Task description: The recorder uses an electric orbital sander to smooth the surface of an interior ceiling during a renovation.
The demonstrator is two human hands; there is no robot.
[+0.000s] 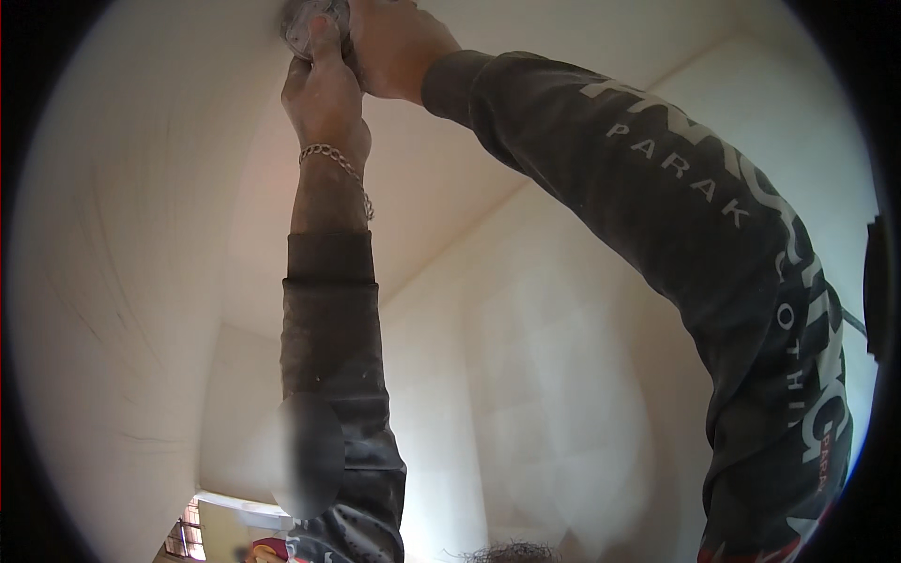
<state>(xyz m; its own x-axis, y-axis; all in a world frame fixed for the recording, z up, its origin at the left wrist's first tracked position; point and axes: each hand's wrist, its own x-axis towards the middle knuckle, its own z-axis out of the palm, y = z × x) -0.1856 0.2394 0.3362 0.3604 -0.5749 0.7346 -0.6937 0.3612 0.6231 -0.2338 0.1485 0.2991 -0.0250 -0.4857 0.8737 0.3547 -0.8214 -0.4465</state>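
Both of my arms, in dark sleeves with pale lettering on the right one, reach up to the top of the view. My left hand [326, 98], dusty and with a chain bracelet [330, 152] at the wrist, is closed on a rounded, greyish, dust-coated thing [299, 28]. Its thumb presses along the near side. My right hand [399, 47] comes in from the right against the same thing, its fingers curled and partly cut off by the upper edge. The kind of thing held cannot be made out.
A pale wall [122, 281] with dark streaks rises close on the left. Other pale walls [544, 375] meet the ceiling [582, 122] behind my arms. Low on the left are a barred window [190, 530] and a red and orange thing [269, 549]. A blurred smudge covers part of my left sleeve.
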